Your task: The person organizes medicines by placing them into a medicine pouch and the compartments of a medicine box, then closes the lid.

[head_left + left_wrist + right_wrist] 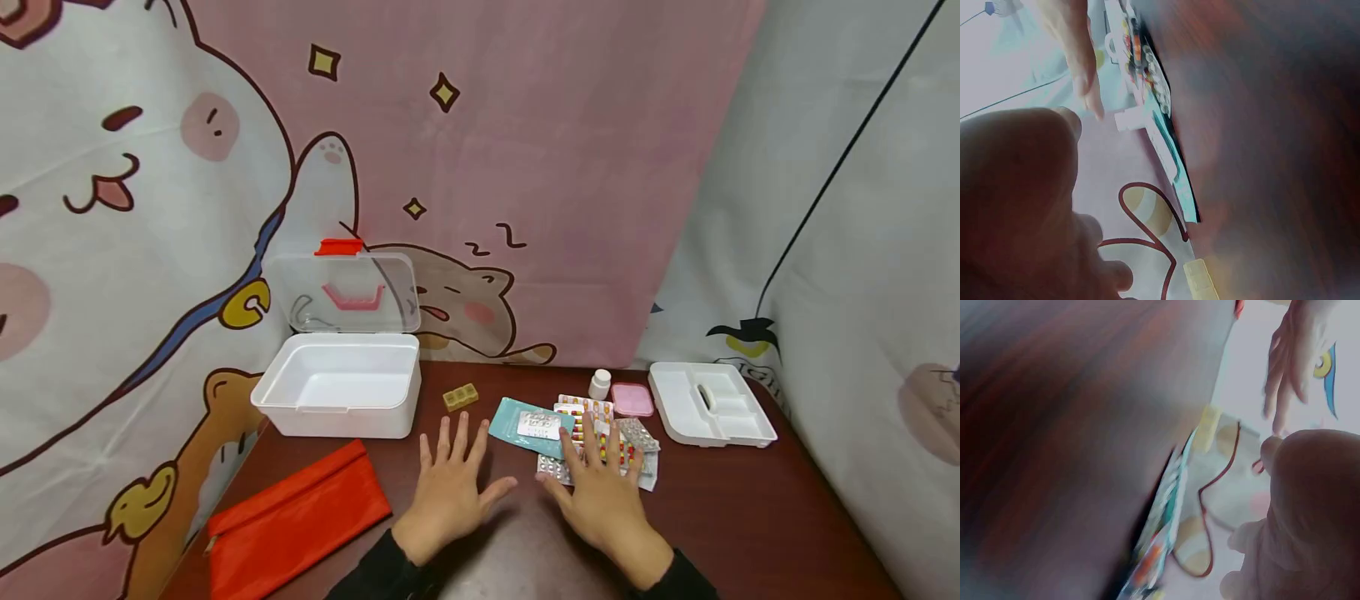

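My left hand (450,492) is held over the table with its fingers spread, palm down, holding nothing. To its right, my right hand (603,500) spreads its fingers in the same way, overlapping a pile of pill blister packs (585,408) in the head view. A teal packet (517,425) with a white label lies at the pile's left side. Both wrist views show the hands raised above the tabletop. Behind the pile stand a small white bottle (599,384) and a pink case (632,400). A small yellow pill box (460,397) lies beyond the left fingertips.
An open white box (341,425) with a clear lid (345,292) and red latch stands at the back left. In front of it lies a red zip pouch (300,521). A white tray (712,425) sits at the back right. A patterned cloth hangs behind the table (750,517).
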The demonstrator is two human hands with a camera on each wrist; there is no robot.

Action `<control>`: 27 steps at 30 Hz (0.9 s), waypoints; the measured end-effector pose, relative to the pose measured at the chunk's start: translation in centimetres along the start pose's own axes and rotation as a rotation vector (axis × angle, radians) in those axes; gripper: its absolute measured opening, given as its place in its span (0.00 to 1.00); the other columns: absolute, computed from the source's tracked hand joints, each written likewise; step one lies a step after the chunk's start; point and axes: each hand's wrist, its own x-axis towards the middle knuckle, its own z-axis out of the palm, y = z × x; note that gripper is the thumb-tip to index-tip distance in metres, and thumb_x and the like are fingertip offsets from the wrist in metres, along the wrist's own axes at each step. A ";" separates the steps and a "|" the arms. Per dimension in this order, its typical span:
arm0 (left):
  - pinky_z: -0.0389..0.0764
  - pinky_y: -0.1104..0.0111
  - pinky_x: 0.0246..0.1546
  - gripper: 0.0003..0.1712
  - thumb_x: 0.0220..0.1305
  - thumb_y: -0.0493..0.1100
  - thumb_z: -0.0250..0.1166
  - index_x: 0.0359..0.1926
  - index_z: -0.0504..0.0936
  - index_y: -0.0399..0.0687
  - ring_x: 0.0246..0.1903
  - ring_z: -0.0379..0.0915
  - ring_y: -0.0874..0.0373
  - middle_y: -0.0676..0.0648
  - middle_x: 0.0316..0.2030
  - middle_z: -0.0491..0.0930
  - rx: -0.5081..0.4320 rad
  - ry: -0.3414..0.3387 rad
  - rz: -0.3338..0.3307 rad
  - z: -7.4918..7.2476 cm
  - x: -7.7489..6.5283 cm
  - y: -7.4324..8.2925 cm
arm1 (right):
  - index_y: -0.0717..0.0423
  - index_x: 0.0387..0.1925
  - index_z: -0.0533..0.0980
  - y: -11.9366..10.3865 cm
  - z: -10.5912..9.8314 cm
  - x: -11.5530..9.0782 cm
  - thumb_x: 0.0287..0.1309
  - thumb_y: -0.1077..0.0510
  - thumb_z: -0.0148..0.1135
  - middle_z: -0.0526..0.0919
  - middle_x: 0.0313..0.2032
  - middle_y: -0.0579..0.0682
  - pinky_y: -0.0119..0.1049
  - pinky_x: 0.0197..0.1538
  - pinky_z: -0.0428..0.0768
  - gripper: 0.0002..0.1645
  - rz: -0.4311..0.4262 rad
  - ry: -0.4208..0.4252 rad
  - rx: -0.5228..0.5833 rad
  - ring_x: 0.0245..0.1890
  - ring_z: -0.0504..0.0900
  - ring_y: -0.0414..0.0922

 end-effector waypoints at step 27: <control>0.80 0.40 0.31 0.25 0.80 0.54 0.62 0.46 0.89 0.35 0.32 0.83 0.32 0.31 0.36 0.88 -0.003 0.104 -0.519 -12.4 -8.3 -19.6 | 0.46 0.17 0.79 -21.1 3.4 4.3 0.74 0.38 0.65 0.80 0.23 0.47 0.45 0.38 0.82 0.29 -0.288 -0.368 0.200 0.30 0.82 0.47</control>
